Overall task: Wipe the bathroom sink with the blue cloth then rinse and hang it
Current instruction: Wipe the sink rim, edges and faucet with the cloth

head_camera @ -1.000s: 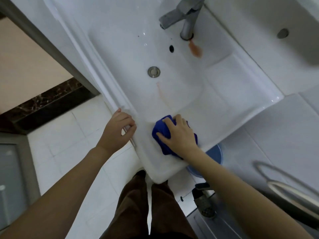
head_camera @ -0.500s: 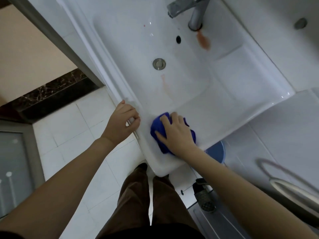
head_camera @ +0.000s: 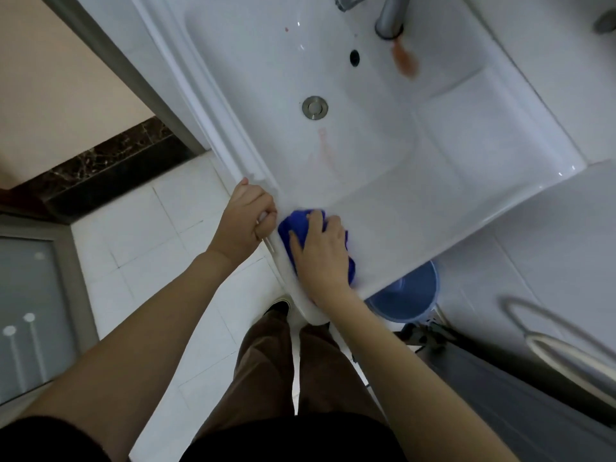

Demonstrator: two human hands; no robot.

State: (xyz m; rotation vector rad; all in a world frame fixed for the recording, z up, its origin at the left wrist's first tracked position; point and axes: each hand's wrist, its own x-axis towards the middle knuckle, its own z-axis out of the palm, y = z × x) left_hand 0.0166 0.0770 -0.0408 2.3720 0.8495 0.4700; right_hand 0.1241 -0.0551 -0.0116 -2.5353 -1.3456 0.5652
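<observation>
Right hand: your right hand (head_camera: 321, 253) lies palm down on the cloth (head_camera: 298, 226), fingers spread and curled over it, pressing it to the sink's near rim.
Left hand: your left hand (head_camera: 248, 223) is clenched on the sink's left front edge, knuckles up, just beside the cloth (I cannot tell whether the two touch).
Cloth: blue, bunched, mostly under your right hand; it shows at the fingertips and again past the heel of the palm, on the flat front ledge near the sink's corner.
Sink: white sink (head_camera: 473, 168), seen from above and set at an angle in the frame; the steel drain (head_camera: 314, 107) sits mid-basin, the overflow hole (head_camera: 354, 57) above it.
Marks: an orange-brown stain (head_camera: 405, 60) runs down from the tap base; a fainter reddish streak (head_camera: 325, 150) lies below the drain, well apart from the cloth.
Tap: grey tap (head_camera: 388, 15), cut off by the top edge.
Below: a blue bucket (head_camera: 408, 300) stands under the front rim, to the right of your legs; pale tiled floor (head_camera: 140, 228) on the left.
</observation>
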